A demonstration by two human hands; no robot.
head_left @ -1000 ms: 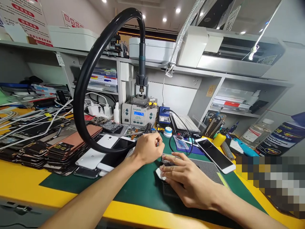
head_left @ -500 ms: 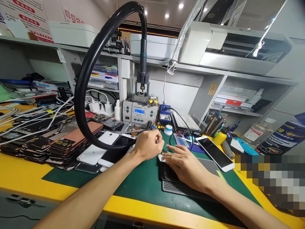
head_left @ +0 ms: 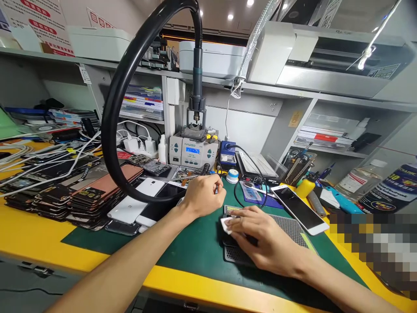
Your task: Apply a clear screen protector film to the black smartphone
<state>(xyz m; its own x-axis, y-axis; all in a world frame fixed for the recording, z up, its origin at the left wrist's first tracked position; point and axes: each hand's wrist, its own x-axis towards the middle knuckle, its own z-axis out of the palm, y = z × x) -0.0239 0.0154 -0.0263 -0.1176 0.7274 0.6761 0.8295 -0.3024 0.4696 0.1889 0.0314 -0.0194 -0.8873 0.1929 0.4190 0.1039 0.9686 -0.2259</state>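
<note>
A white wipe (head_left: 226, 226) is being held at the fingertips of the right hand (head_left: 260, 237), whose fingers are being bent and brought narrowly together. By this same hand, a dark slab (head_left: 229, 241) is being mostly covered, and the wipe is being seen at its upper left part. The slab is lying flat upon a grey pad (head_left: 289, 226), and the pad is being carried by the green mat (head_left: 192, 252) on the yellow tabletop (head_left: 182, 283).

The left hand (head_left: 203, 195) is being held over the mat, just to the left of the pad, with its fingers curled almost as a fist; whether some small thing is being gripped inside is not being shown.

Near the pad, at its right, a white-framed phone (head_left: 301, 211) is being seen with its dark screen upward. Behind the hands, a small jar (head_left: 232, 175) is standing near a grey station (head_left: 192, 152). Farther left, piled phone parts (head_left: 100, 191) are being partly crossed by a black hose (head_left: 110, 113).
</note>
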